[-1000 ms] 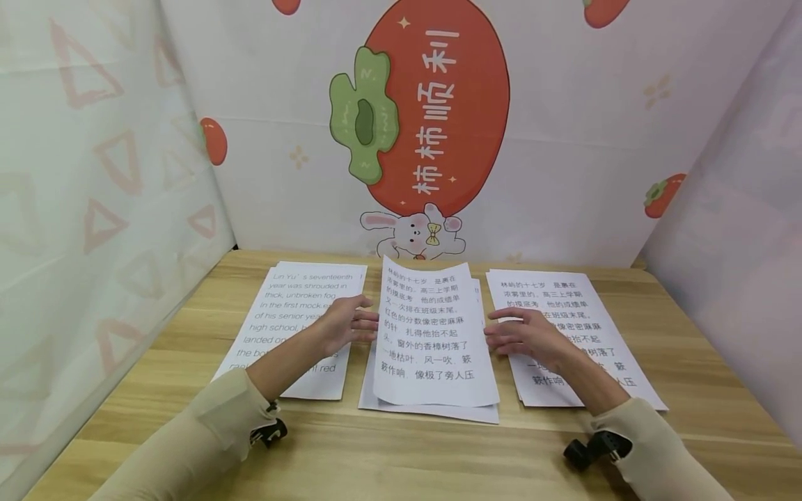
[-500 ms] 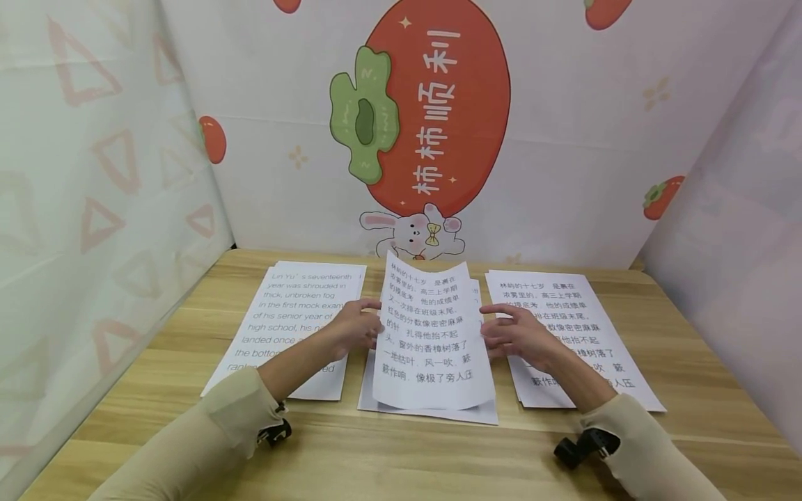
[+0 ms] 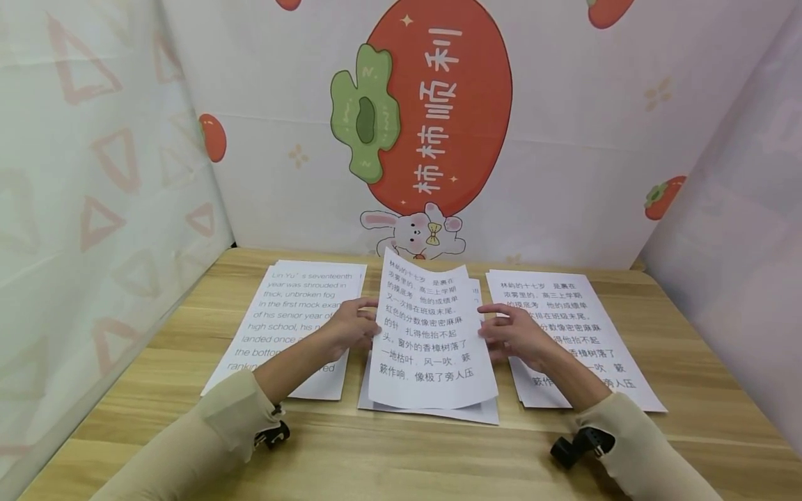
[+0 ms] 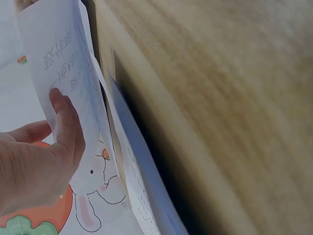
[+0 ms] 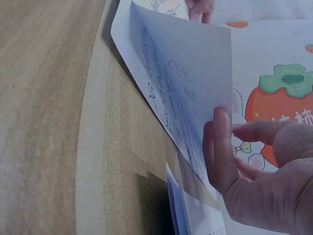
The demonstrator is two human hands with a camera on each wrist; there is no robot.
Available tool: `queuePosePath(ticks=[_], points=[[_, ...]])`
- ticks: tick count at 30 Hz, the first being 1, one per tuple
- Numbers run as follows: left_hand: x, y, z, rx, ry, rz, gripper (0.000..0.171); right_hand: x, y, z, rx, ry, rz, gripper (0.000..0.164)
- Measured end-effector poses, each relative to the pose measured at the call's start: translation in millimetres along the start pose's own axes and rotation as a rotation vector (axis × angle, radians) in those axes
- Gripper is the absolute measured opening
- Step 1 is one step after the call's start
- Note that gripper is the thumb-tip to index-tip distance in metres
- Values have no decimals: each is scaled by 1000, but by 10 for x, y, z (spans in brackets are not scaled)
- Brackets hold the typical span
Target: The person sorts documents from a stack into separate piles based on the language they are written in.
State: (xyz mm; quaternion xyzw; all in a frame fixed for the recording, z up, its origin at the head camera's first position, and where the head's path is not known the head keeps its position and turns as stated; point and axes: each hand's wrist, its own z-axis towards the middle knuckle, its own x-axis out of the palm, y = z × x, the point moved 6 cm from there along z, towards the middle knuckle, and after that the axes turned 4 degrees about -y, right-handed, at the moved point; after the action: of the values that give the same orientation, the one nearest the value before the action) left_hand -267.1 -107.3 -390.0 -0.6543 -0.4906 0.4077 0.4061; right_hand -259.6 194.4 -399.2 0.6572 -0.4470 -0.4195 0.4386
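Note:
A white sheet (image 3: 420,348) printed with Chinese text is raised and slightly bowed in the middle. My left hand (image 3: 351,327) pinches its left edge, and my right hand (image 3: 515,335) the right edge. In the left wrist view, thumb and fingers of the left hand (image 4: 41,164) lie on opposite faces of the sheet (image 4: 68,34). The right wrist view has the right hand (image 5: 269,178) gripping the sheet (image 5: 200,58) likewise, its print showing faintly through the back. Beneath it lies more paper (image 3: 466,414), mostly covered; the right wrist view shows English print there.
Left of the middle papers lies a stack with English text (image 3: 307,299). A stack with Chinese text (image 3: 545,296) lies at the right, partly under my right forearm. Both rest on the wooden table (image 3: 388,459). A printed cloth (image 3: 564,139) hangs behind.
Both hands have come inward from beside the sheet and now hold its edges. The sheet's upper left corner has risen slightly, and its sides curve up more.

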Motion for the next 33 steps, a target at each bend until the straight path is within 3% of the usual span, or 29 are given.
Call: queuePosePath(ticks=[18,25,33], points=[[-32,39,-38,-16,3,11,65,1,-22,14,27,-32,-13,57],[-58,66,-10,-31,-19,15,60,-62,-11,-53,38,-34,-12,62],[1,21,-11,-19,5,0,63,-187,13,-85,13,-45,-58,63]])
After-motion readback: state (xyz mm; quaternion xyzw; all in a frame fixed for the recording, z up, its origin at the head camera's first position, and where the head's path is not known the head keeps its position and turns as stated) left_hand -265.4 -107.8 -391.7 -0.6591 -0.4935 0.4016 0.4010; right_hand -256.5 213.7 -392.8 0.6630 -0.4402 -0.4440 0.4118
